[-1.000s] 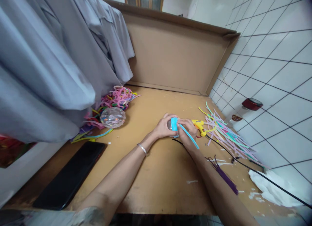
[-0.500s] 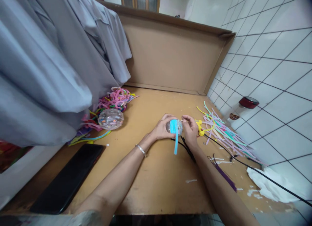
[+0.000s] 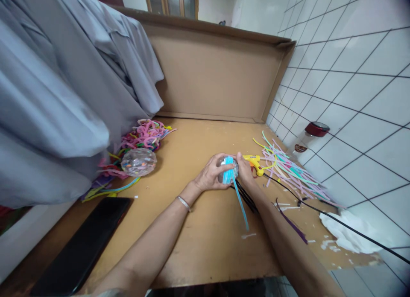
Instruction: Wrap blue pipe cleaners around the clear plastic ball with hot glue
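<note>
A small clear ball (image 3: pixel 228 171) wrapped with a light-blue pipe cleaner (image 3: pixel 239 201) is held over the middle of the wooden table (image 3: pixel 198 237). My left hand (image 3: pixel 209 175) is curled round its left side. On the ball's right side, my right hand (image 3: pixel 245 171) has its fingers closed against it. The loose blue end trails down toward me between my wrists. A thin bracelet sits on my left wrist.
A yellow glue gun (image 3: pixel 253 162) with a black cord (image 3: pixel 336 220) lies just right of my hands. Several pastel pipe cleaners (image 3: pixel 291 173) spread right. A clear glitter ball (image 3: pixel 139 162) and tangled pipe cleaners (image 3: pixel 144 135) sit left, a black phone (image 3: pixel 80 246) near-left, a red-lidded jar (image 3: pixel 307 139) by the tiles.
The loose blue end swung from hanging straight down to trailing down-right toward me. My right hand closed back onto the ball. The view shifted slightly left.
</note>
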`<state>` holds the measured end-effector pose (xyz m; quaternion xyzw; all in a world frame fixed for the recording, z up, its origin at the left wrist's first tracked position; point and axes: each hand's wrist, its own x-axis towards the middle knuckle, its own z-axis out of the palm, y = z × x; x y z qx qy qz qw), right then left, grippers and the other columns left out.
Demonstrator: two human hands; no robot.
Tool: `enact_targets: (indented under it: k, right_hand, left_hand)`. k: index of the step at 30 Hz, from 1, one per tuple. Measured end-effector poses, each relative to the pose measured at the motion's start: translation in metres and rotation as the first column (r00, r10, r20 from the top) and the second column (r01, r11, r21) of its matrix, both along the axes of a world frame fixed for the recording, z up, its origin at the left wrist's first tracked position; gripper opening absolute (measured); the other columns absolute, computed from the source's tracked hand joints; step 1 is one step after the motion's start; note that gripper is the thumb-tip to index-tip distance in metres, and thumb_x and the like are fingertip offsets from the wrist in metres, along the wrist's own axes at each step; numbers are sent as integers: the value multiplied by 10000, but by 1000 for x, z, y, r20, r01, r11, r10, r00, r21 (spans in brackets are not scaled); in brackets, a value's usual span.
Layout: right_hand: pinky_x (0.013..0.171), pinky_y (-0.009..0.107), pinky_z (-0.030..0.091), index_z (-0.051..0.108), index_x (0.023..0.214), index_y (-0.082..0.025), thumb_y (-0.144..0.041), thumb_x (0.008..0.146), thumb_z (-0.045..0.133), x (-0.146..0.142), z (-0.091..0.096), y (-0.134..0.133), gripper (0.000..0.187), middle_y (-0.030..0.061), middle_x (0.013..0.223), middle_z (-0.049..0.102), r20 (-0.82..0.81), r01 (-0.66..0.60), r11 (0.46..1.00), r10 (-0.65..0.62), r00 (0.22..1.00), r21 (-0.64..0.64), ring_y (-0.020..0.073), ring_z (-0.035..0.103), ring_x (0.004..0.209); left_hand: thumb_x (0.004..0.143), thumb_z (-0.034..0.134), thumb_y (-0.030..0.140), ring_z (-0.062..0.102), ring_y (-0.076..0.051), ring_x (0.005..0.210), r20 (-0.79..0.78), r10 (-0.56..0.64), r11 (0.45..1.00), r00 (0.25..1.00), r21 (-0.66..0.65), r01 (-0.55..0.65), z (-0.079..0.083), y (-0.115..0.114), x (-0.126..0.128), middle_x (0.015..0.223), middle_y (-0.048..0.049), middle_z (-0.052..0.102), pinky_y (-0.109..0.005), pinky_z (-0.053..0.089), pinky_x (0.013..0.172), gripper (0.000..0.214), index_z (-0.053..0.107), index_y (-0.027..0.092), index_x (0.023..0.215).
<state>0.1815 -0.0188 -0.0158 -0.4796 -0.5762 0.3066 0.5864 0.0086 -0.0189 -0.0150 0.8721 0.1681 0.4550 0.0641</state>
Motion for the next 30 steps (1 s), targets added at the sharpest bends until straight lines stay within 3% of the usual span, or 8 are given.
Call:
enact_targets:
  k: [4, 12, 19, 25, 30]
  right_hand:
    - [937, 431, 508, 752, 804, -209, -713, 878, 402, -1, 10, -4, 618, 108, 1054, 734, -14, 2, 1000, -1, 1000, 12, 250, 671, 1018]
    - [933, 406, 509, 741, 708, -218, -642, 916, 409, -7, 23, -15, 578, 93, 1065, 720, 22, 1, 994, -4, 1000, 111, 224, 650, 1024]
    - [952, 423, 508, 746, 768, -214, -678, 895, 402, -9, 16, -11, 592, 98, 1124, 713, -14, 13, 998, -13, 1000, 60, 240, 641, 1076]
    - [937, 443, 517, 745, 874, -211, -747, 854, 389, -4, 8, -2, 643, 81, 926, 754, -49, -61, 997, 58, 997, -48, 247, 679, 984]
    - [971, 447, 492, 755, 816, -222, -714, 862, 427, -2, 11, -4, 593, 88, 1029, 745, -19, 11, 1000, -11, 1000, 6, 248, 663, 1017]
  left_hand:
    - [672, 798, 381, 432, -319, 1319, 21, -10, 1000, 1000, -11, 10, 0, 1, 0, 1398, -154, 360, -488, 456, 1053, 628, 593, 220, 1244]
    - [621, 826, 363, 429, -343, 1315, 18, 8, 996, 1000, -86, -6, -2, 3, 1, 1387, -148, 370, -515, 448, 1052, 655, 608, 231, 1225]
    - [600, 843, 342, 428, -342, 1320, 26, 23, 992, 999, -122, -20, -3, 3, 1, 1400, -136, 348, -516, 447, 1060, 673, 607, 242, 1223]
    - [630, 829, 315, 436, -319, 1321, 48, -20, 997, 999, -75, 24, -2, 2, 1, 1407, -126, 364, -499, 441, 1077, 649, 602, 249, 1235]
    - [588, 858, 320, 431, -334, 1316, 39, -3, 992, 999, -128, 8, -3, 3, 0, 1405, -128, 344, -516, 436, 1072, 684, 611, 250, 1223]
